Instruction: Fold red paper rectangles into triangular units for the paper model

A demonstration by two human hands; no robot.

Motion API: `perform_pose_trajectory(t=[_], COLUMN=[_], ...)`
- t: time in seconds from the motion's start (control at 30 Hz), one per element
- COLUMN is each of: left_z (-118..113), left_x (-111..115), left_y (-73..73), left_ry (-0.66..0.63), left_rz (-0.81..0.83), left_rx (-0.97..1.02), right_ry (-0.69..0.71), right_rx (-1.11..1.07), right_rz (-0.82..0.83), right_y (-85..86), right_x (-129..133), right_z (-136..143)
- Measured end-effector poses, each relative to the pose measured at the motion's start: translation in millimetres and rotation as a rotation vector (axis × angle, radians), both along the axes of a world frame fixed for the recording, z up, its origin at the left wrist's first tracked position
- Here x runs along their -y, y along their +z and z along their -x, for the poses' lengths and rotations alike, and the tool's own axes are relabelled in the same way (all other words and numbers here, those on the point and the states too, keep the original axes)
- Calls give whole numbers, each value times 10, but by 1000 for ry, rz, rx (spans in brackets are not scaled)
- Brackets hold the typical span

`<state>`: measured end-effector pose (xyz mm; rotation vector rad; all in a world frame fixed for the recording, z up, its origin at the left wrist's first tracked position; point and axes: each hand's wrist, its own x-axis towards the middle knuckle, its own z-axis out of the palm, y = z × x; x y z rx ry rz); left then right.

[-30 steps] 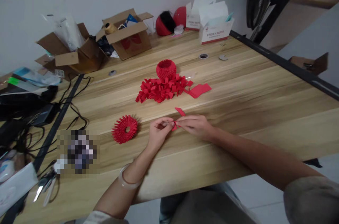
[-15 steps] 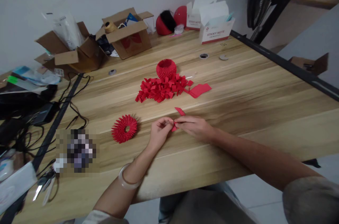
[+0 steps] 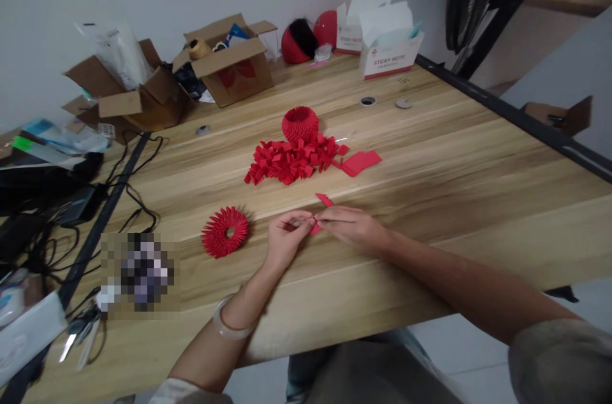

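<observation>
My left hand (image 3: 285, 235) and my right hand (image 3: 352, 227) meet over the table, fingertips pinched on a small piece of red paper (image 3: 315, 226). Its exact fold is mostly hidden by the fingers. Just beyond my right fingers lies a narrow red folded strip (image 3: 324, 199). A spiky red paper ring (image 3: 224, 232) rests flat to the left of my left hand. Farther off is a heap of red folded paper pieces (image 3: 287, 160), with a round red paper bowl (image 3: 300, 124) behind it. Flat red paper sheets (image 3: 362, 163) lie at the heap's right.
Cardboard boxes (image 3: 234, 76) and white sticky-note boxes (image 3: 392, 57) line the back of the wooden table (image 3: 454, 200). Black cables (image 3: 136, 213) run along the left edge, near keys (image 3: 83, 327) and a blurred-out item (image 3: 147, 273).
Both hands stay at nearly the same spot, still pinching the red paper. My left hand has shifted very slightly left; the other paper things have not moved.
</observation>
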<state>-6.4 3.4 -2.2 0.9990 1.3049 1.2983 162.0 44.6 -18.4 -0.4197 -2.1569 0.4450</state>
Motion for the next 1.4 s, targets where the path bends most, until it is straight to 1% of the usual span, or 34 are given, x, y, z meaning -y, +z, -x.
perform_pose_trajectory(t=[0.2,0.3,0.37,0.4,0.47,0.57,0.63,0.7,0.87,1.07,1.27,1.4], left_z=[4,7,1,-3,-15,-26,-29,-28,-29,-35,-38,-41], left_x=[-10,-12,-9,-6,0,9,12,13,16,18,16,13], left_y=[-8,-3,9,17,32,42,40,37,34,29,38,34], left_ry=[7,19,25,24,17,15,22,25,33,31,29,52], left_rz=[-2,-12,-21,-21,-18,-30,-40,-39,-44,-55,-30,-44], left_rx=[0,-25,-51,-64,-83,-99,-99,-102,-138,-140,-121,-127], right_ry=[-10,14,10,-2,-22,9,47,70,89,81,48,72], right_rx=[23,-28,-87,-112,-153,-190,-207,-222,-247,-282,-291,-276], right_rz=[21,112,255,360,609,962,1108,1192,1285,1308,1313,1365], right_y=[20,80,115,125,125,97,82,81,108,131,97,107], right_x=[4,19,27,27,22,3,-10,-23,-46,-35,-10,-9], right_z=[2,13,24,31,46,68,78,81,73,80,102,105])
